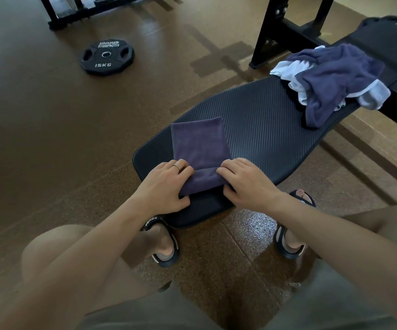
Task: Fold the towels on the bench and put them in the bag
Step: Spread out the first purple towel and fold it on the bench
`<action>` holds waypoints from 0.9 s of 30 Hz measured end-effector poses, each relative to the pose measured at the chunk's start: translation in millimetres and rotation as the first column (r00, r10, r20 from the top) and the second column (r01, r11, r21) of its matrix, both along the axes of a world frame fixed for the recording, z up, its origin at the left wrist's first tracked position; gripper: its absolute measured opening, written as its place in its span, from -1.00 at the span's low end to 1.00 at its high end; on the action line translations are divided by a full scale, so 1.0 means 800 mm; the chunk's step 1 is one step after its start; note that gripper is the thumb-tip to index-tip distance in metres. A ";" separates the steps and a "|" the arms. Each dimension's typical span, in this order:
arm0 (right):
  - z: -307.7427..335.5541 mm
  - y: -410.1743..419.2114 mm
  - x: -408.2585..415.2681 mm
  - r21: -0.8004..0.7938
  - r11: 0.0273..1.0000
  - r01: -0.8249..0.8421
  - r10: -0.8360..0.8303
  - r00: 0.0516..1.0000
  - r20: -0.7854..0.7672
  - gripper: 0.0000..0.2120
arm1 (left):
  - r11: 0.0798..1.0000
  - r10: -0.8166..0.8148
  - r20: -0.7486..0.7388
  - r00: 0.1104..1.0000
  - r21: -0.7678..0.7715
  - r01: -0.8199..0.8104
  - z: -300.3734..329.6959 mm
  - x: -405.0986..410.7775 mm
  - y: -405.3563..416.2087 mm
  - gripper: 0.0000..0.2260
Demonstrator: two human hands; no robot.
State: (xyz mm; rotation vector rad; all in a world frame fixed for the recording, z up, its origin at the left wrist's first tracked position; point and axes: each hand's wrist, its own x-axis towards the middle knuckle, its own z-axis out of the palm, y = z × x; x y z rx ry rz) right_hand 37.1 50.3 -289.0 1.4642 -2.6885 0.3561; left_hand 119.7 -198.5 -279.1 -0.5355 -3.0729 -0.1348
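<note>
A purple towel lies flat on the near end of the black bench pad, its near part folded over. My left hand grips the fold's left edge, thumb under and fingers on top. My right hand grips the right edge the same way. Farther along the bench sits a crumpled heap of towels: a dark blue one over pale white ones. A dark bag-like object rests at the far end of the bench.
A black 15 kg weight plate lies on the brown floor to the left. A black rack frame stands behind the bench. My knees and sandalled feet are just below the bench's near end.
</note>
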 end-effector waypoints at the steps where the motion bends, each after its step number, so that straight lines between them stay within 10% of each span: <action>1: 0.003 -0.004 -0.003 -0.040 0.999 0.029 -0.027 0.999 0.040 -0.77 | 1.000 0.006 0.010 1.000 -0.008 -0.006 0.002 -0.002 0.000 -0.58; 11: 0.017 -0.031 -0.046 -0.209 0.868 0.451 -0.309 0.818 0.485 -0.89 | 0.697 0.303 0.403 0.864 0.524 -0.489 0.012 -0.039 -0.030 -0.91; 18: -0.001 -0.047 -0.063 -0.146 0.825 0.547 -0.410 0.756 0.510 -0.85 | 0.576 0.450 0.439 0.778 0.523 -0.628 -0.001 -0.057 -0.024 -0.85; 27: -0.007 -0.061 -0.065 -0.174 0.763 0.623 -0.486 0.730 0.480 -0.78 | 0.699 0.527 0.351 0.774 0.338 -0.630 0.000 -0.063 -0.009 -0.86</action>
